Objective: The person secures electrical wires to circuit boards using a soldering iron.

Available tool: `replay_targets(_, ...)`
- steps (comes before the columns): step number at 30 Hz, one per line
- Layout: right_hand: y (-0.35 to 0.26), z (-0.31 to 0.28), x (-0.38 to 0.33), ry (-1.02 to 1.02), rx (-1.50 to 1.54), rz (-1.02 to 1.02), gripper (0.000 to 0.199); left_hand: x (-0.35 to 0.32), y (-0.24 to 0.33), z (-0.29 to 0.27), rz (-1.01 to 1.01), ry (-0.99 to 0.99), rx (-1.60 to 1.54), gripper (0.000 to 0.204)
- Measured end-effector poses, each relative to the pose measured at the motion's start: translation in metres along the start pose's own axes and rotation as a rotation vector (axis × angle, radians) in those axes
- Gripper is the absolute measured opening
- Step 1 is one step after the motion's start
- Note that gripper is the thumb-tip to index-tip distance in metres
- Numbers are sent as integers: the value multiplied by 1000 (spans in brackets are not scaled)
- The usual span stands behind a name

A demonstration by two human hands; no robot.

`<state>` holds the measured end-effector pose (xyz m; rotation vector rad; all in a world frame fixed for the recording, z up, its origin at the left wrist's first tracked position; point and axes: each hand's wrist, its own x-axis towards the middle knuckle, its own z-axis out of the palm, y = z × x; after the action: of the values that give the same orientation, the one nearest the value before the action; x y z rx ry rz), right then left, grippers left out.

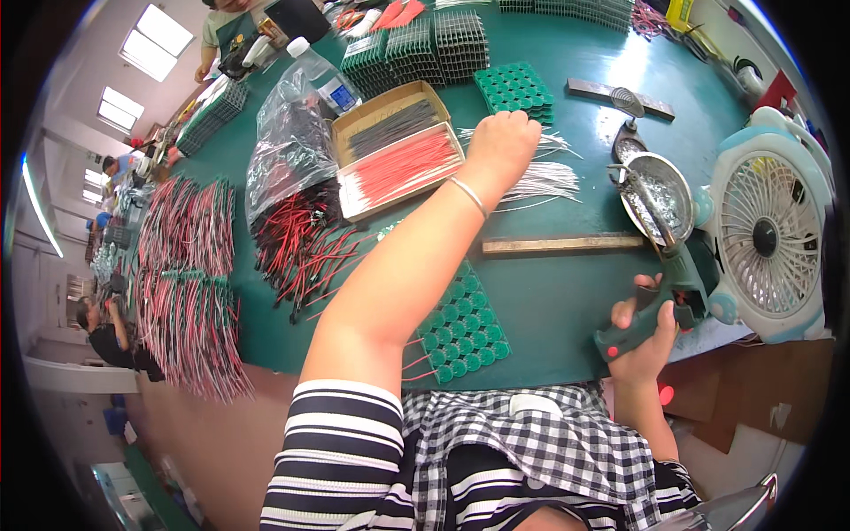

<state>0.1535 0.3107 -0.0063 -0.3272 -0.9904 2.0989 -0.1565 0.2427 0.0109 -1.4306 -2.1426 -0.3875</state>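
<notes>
Presently on the green bench (567, 301): left hand (503, 140), fingers curled down, its grip resting on a bundle of white wires (547, 181); whether it pinches any cannot be told. Right hand (646, 341), grip closed round the handle of a green soldering iron (660, 296), tip lying in a metal solder dish (657, 196). Adjacent: open box of red wires (403, 168), white desk fan (768, 234), green battery holder (460, 327) beneath the left forearm.

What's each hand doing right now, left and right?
Left hand: closed, fingers down on the loose white wires.
Right hand: closed around the dark green soldering gun handle.
</notes>
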Motion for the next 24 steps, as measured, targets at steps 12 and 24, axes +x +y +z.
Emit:
replay_targets(12, -6, 11, 11, 8, -95, -17, 39, -7, 4, -78, -413, -498, -811, 22)
replay_targets(24, 18, 101, 87, -280, -523, -170, 26, -54, 52, -141, -533, -931, -1118, 20)
